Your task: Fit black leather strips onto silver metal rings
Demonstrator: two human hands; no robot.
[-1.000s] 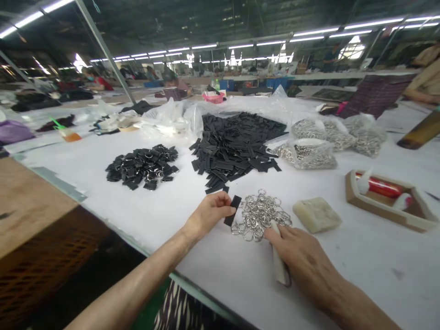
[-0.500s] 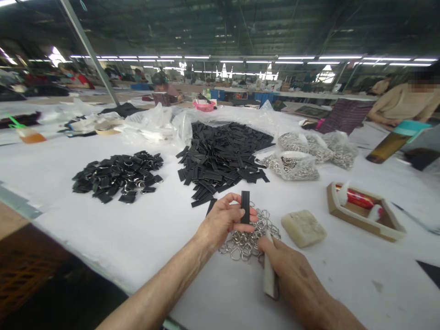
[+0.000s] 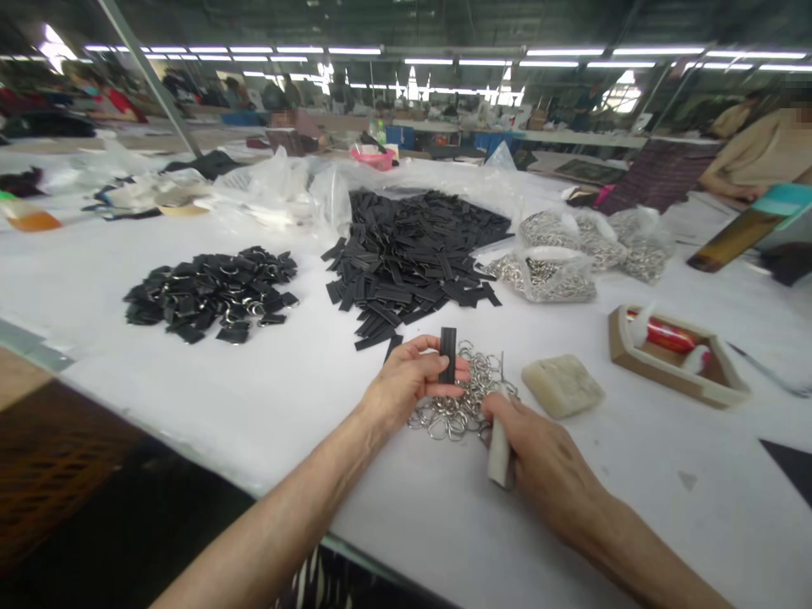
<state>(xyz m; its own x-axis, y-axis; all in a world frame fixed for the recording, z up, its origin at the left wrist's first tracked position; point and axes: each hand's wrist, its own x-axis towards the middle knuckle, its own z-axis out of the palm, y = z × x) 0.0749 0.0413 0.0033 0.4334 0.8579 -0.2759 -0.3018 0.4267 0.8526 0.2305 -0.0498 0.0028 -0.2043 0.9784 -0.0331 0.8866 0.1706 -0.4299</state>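
Note:
My left hand (image 3: pixel 409 372) pinches a short black strip (image 3: pixel 447 355) upright between thumb and fingers, its other fingers spread behind it. To its right, my right hand (image 3: pixel 539 440) is wrapped round the pale handle (image 3: pixel 500 461) of a tool with a thin dark tip pointing up; its exact kind I cannot make out. Beneath and between both hands lies a loose heap of metal D-rings (image 3: pixel 453 419). Beyond them spreads a big pile of black strips (image 3: pixel 412 254). On the left is a pile of folded black pieces with metal rings (image 3: pixel 216 292).
Right of my hands sit a yellowish block (image 3: pixel 563 386) and a cardboard tray (image 3: pixel 678 381) holding a red tube. Behind are clear bags of metal rings (image 3: pixel 551 275) and a tilted bottle (image 3: pixel 729 237). A person (image 3: pixel 761 161) works at the far right. The table edge (image 3: pixel 190 461) runs front left.
The camera view has tilted down, so everything sits higher in the picture. My right hand has turned the tool a little, and its thin tip now shows. The strip stays in my left hand.

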